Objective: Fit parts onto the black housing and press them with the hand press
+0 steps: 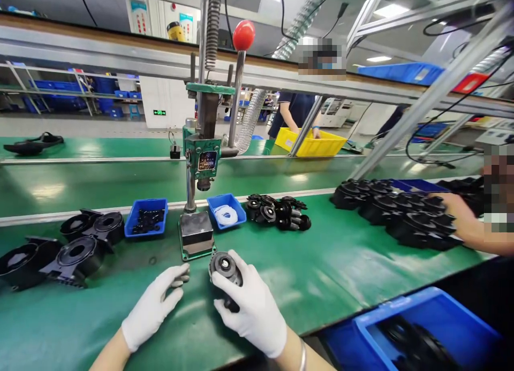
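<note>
A blue bin [433, 328] holding dark parts sat closest to the camera, at the lower right edge of the green bench [341, 274]. Just beyond it the right hand [251, 304], in a white glove, was wrapped around a round black motor part [225, 266], its pale centre facing up, held just above the bench in front of the base of a hand press [196, 234]. The left hand [155, 307], also gloved, lay beside it with its fingertips pinched on a small dark piece [182, 279] that was too small to identify. Behind the press stood two small blue trays, one [146, 217] with black bits and one [227, 209] with white rings. Black housings [76, 253] lay at the left, a pile of round parts [277, 210] further back, and another person's arm [466, 221] rested among stacked parts at the right.
</note>
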`<state>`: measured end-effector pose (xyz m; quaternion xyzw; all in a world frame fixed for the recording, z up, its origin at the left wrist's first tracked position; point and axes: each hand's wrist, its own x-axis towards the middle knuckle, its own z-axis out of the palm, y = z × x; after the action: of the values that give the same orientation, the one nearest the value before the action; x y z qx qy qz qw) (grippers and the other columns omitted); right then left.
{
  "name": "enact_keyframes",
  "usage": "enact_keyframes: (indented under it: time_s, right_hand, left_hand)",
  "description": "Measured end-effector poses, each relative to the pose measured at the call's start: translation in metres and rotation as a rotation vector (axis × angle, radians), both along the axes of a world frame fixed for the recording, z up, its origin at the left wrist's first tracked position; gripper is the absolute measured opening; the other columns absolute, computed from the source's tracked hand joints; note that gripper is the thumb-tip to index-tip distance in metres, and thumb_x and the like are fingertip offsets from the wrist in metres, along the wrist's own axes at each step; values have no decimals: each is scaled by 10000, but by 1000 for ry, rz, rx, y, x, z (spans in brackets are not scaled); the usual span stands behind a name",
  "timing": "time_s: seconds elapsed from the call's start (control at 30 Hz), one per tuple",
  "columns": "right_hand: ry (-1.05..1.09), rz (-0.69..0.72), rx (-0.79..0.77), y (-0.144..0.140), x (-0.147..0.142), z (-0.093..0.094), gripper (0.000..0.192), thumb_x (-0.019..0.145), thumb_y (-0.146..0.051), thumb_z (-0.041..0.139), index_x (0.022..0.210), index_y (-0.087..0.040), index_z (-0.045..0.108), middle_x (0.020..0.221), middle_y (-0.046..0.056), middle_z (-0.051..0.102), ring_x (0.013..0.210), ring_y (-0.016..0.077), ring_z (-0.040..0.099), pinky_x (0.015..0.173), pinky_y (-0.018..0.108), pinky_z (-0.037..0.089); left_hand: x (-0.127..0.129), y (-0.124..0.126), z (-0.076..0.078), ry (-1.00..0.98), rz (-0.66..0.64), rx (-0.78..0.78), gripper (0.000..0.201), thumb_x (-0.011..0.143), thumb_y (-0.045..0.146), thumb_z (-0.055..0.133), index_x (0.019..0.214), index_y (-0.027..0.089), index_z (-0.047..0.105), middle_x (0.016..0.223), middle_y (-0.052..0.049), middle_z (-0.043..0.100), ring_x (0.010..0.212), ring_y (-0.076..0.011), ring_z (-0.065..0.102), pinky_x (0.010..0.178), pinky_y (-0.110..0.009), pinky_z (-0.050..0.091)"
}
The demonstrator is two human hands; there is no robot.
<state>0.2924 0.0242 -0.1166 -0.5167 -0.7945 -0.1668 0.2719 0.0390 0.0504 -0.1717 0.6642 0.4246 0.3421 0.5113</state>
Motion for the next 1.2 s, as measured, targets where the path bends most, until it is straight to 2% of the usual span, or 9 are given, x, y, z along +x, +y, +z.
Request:
enact_keyframes:
  time_s: [0.3, 0.43, 0.57, 0.67, 0.73, 0.8, 0.97, 1.1, 1.2]
  right_hand:
    - [-169, -14, -83, -22, -12, 14, 768, 687, -629, 564, 1404, -478, 337, 1496, -56, 192, 1098, 5, 472, 854, 117, 517]
    - [187, -20, -375, -6, -11, 22, 750, 840, -537, 406, 1522, -289, 214, 1483, -47, 233, 1399, -20, 346, 1162, 123, 463]
    - [656, 128, -836, 18, -3, 10, 781, 828, -615, 403, 1492, -216, 309, 1449, -8, 306, 1407, -54, 349, 1271, 98, 370]
    - [999, 81, -765, 24, 18, 2, 631, 801, -642, 426, 1011, -82, 626, 912, 61, 614, 1041, -44, 578, 1084, 88, 497]
    - [1265, -12, -689, 27, 29, 3, 622, 834, -655, 324, 823, -70, 533, 456, 20, 375, 566, -31, 459, 778, 115, 520]
    - [1333, -46, -668, 31, 29, 7, 631, 828, -661, 337, 1018, -82, 504, 490, -8, 403, 496, -42, 385, 670, 106, 480]
    - [963, 216, -856, 43, 13, 7, 727, 800, -610, 465, 1356, -142, 451, 1297, 42, 484, 1348, -59, 417, 1184, 26, 412]
    - [1261, -39, -636, 45, 23, -1, 643, 852, -646, 291, 856, -62, 558, 595, 34, 472, 665, -54, 499, 755, 82, 493]
    - [1175, 32, -734, 46, 22, 1, 671, 829, -641, 372, 1190, -90, 500, 817, 27, 582, 680, -67, 520, 723, 70, 492]
  left_hand:
    - [7, -10, 20, 58, -43, 6, 720, 881, 342, 561, 1513, 272, 222, 1526, -67, 325, 1388, -196, 359, 1174, -371, 311]
    - [47, -19, 38, 41, 1, -81, 1192, 640, 215, 729, 1538, 242, -55, 1583, -73, 194, 1456, -215, 240, 1231, -399, 177]
    - [85, -16, 37, -95, 116, -32, 1122, 689, 301, 707, 1530, 136, -18, 1560, -153, 231, 1421, -236, 321, 1202, -401, 264]
    - [89, -12, 28, -110, 163, 12, 1008, 742, 269, 657, 1530, 181, 34, 1556, -113, 257, 1430, -222, 303, 1221, -413, 206]
    - [86, -9, 22, -79, 165, 33, 991, 753, 251, 645, 1530, 212, 32, 1555, -94, 264, 1436, -225, 288, 1228, -435, 170]
    - [84, -6, 20, -56, 157, 64, 971, 767, 282, 652, 1527, 228, 50, 1563, -85, 246, 1445, -230, 268, 1229, -437, 163]
    - [88, -5, 22, -69, 160, 66, 944, 797, 313, 635, 1524, 231, 38, 1578, -96, 206, 1449, -232, 260, 1220, -435, 207]
    - [90, -8, 20, 8, 184, 79, 931, 784, 258, 615, 1523, 238, 49, 1575, -95, 209, 1456, -259, 238, 1224, -482, 168]
    - [91, -9, 18, 20, 183, 85, 923, 787, 250, 612, 1521, 230, 53, 1581, -105, 196, 1458, -262, 239, 1216, -471, 199]
